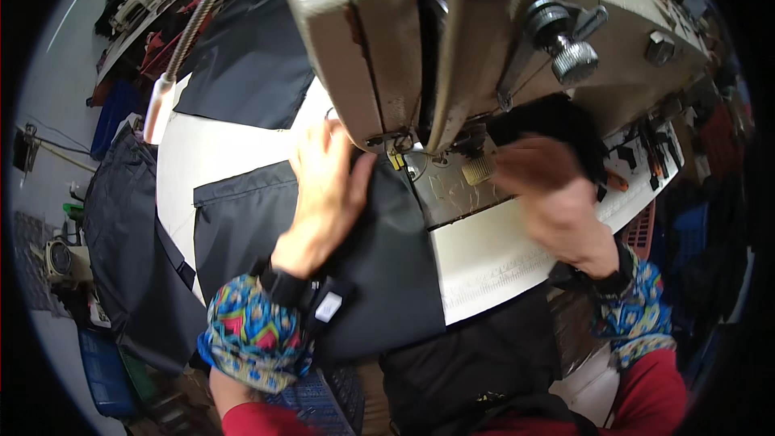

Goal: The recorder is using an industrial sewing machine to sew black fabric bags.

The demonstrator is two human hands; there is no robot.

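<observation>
A black fabric panel (375,266) lies on the white table, its right edge beside the metal plate (456,198) of a cream sewing machine (351,40). My left hand (327,190) rests on the panel's far part with fingers stretched out, just left of the needle area. To the right of the plate is my right hand (557,206), smeared by motion. Its fingers point toward the presser foot, and whether they hold anything is hidden by the blur. Dark cloth (557,125) sits behind that hand under the machine arm.
Another black panel (246,56) lies at the far left of the table (218,145), near a lit gooseneck lamp (159,109). More black fabric (133,250) hangs over the left edge. Small tools (650,153) lie at the right, above a red basket (640,230). A blue basket (327,396) stands below.
</observation>
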